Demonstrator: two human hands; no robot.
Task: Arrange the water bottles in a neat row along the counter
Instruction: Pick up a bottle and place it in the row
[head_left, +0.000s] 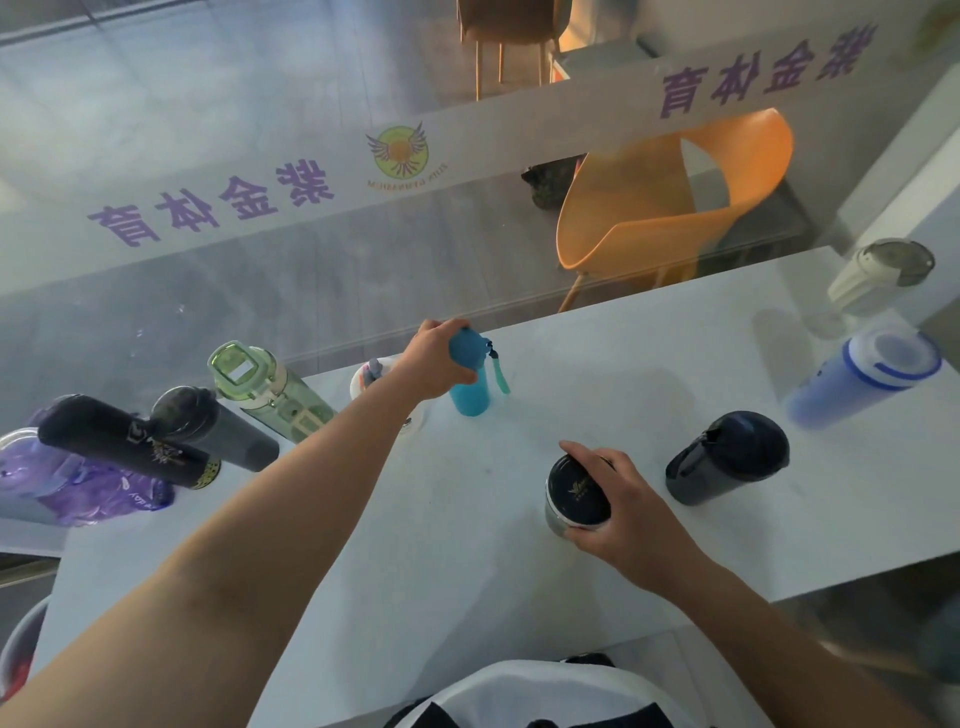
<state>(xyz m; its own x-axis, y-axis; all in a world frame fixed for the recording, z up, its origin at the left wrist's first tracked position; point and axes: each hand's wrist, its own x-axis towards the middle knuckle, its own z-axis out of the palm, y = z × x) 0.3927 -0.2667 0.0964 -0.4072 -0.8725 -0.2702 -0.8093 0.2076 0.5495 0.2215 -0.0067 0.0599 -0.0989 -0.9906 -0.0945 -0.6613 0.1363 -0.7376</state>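
Note:
My left hand (434, 358) grips the top of a small blue bottle (470, 387) with a teal strap, standing near the counter's far edge. My right hand (623, 512) is closed on a steel cup with a black lid (574, 493) near the counter's middle. Along the far left edge stand a black bottle (130, 441), a dark grey bottle (213, 428), a green clear bottle (270, 387) and a white cup (366, 379) partly hidden by my left arm. To the right stand a dark shaker (727, 457), a blue tumbler (862, 379) and a white mug (878, 275).
The white counter (467, 545) runs against a glass wall with purple lettering (218, 202). A purple plastic bag (78, 483) lies at the left end. An orange chair (670, 197) stands behind the glass. A bin (21, 649) sits below the counter's left corner.

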